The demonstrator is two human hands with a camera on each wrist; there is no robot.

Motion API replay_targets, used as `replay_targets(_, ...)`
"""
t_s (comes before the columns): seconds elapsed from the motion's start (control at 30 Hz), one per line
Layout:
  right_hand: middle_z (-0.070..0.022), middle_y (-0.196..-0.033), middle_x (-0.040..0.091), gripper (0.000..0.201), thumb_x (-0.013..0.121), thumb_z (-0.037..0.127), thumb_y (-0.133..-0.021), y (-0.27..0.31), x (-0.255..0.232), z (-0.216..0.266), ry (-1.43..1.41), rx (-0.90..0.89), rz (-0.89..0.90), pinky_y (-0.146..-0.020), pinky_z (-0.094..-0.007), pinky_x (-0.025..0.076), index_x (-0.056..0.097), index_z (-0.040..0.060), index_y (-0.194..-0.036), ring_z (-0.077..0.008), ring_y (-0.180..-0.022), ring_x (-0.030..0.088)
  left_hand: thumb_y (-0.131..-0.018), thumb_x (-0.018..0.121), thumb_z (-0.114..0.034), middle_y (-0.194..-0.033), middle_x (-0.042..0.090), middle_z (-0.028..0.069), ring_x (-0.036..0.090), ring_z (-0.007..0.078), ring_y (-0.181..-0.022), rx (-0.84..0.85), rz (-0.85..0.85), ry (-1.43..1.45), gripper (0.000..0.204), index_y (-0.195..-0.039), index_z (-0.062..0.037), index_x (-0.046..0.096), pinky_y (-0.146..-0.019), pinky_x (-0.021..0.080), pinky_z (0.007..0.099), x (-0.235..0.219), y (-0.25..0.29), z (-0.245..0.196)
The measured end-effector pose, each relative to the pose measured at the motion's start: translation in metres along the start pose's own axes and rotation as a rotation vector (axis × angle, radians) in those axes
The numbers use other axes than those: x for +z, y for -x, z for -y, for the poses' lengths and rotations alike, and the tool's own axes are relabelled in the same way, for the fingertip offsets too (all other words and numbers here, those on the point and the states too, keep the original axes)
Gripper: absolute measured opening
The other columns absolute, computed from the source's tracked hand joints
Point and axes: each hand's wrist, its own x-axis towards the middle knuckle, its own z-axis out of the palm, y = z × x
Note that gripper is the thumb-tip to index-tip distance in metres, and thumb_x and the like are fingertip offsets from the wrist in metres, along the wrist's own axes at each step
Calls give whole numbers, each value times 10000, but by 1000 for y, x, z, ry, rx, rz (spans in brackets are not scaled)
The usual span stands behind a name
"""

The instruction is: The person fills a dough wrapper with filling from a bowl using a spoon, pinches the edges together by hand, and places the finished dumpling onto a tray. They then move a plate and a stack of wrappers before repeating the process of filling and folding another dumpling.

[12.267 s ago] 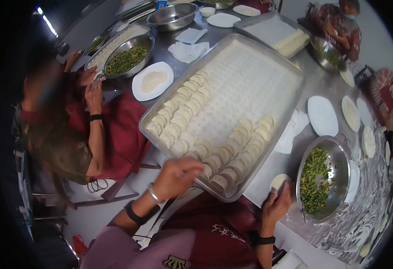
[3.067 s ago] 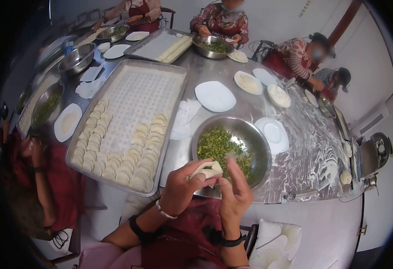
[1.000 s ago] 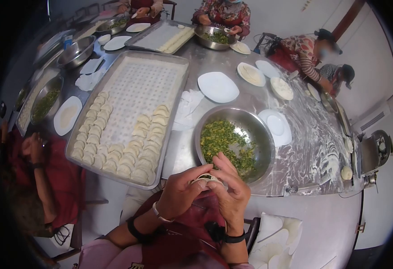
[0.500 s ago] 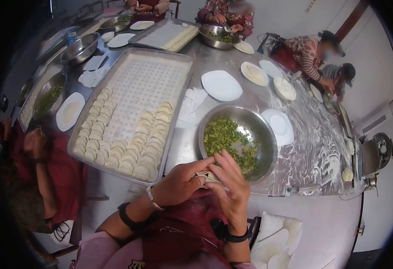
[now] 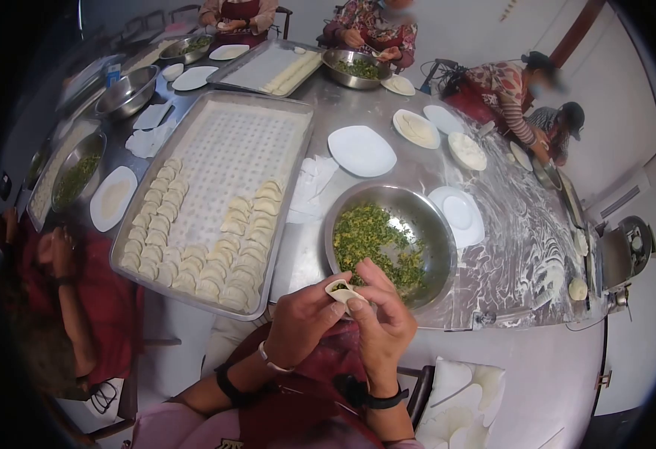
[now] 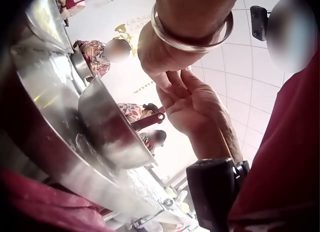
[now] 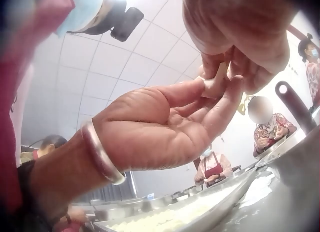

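Both hands hold one folded dumpling (image 5: 343, 291) between them, close to the near rim of a steel bowl (image 5: 448, 247). Green filling shows in an opening at its left end. My left hand (image 5: 302, 322) pinches the dumpling with thumb and fingers from the left. From the other side my right hand (image 5: 384, 322) pinches its edge, thumb on the near face. Chopped green and yellow filling (image 5: 373, 243) lies in the bowl. In the right wrist view the dough (image 7: 216, 84) shows pale between the fingertips; in the left wrist view the hands hide it.
Left of the bowl, a large tray (image 5: 293, 165) carries rows of finished dumplings (image 5: 227, 251). White plates (image 5: 362, 150) stand behind the bowl, and flour (image 5: 522, 254) streaks the table at right. Other people sit or stand around the table. A handle (image 7: 295, 104) sticks up from the bowl.
Earlier, my left hand was over the tray and my right held a flat wrapper. Since then, the wrapper has been filled and folded; the hands now pinch along its edge, and the dumpling has tilted up.
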Motion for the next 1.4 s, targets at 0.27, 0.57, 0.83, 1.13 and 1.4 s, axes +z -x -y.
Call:
replay_targets(0.27, -194, -1159, 689, 119, 741, 27, -794, -5, -1, -6, 50, -127, 52, -1016, -423, 457, 712, -7, -905, -346, -1209, 593, -951, 576, -29, -1160, 683, 114, 633, 98, -1017, 80, 62, -171, 411, -1358, 19, 540, -857, 524, 254, -8, 1, 3)
replay_targets(0.57, -188, -1196, 677, 244, 758, 15, -747, -12, 1, 12, 142, -23, 132, -1035, -413, 443, 725, -2, -987, -326, -1263, 563, -974, 588, -73, -1157, 663, 104, 630, 138, -1030, -57, 96, -18, 400, -1352, 44, 524, -885, 535, 280, -8, -1, -10)
replay_targets(0.83, -159, -1148, 703, 149, 754, 23, -773, -4, -3, -8, 151, -174, 172, -1008, -417, 462, 722, 11, -918, -351, -1245, 572, -973, 485, -18, -1087, 641, 69, 602, 70, -897, -74, 124, 15, 499, -1461, 25, 390, -795, 515, 229, -10, 1, 9)
replay_targets(1.13, -176, -1255, 652, 223, 772, 58, -758, -10, -5, 7, 205, -77, 230, -1043, -412, 436, 735, 21, -975, -356, -1280, 540, -947, 492, 13, -1085, 611, 72, 584, 74, -970, -171, 210, 22, 585, -1500, 24, 300, -819, 501, 247, -13, -2, -4)
replay_targets(1.4, -183, -1209, 676, 160, 765, 45, -756, -4, -9, -7, -10, -21, 301, -1069, -465, 397, 740, -10, -904, -373, -1297, 519, -940, 465, 57, -1216, 567, 90, 569, 101, -1039, -69, 265, -25, 631, -1524, 15, 229, -857, 487, 253, -11, -1, -7)
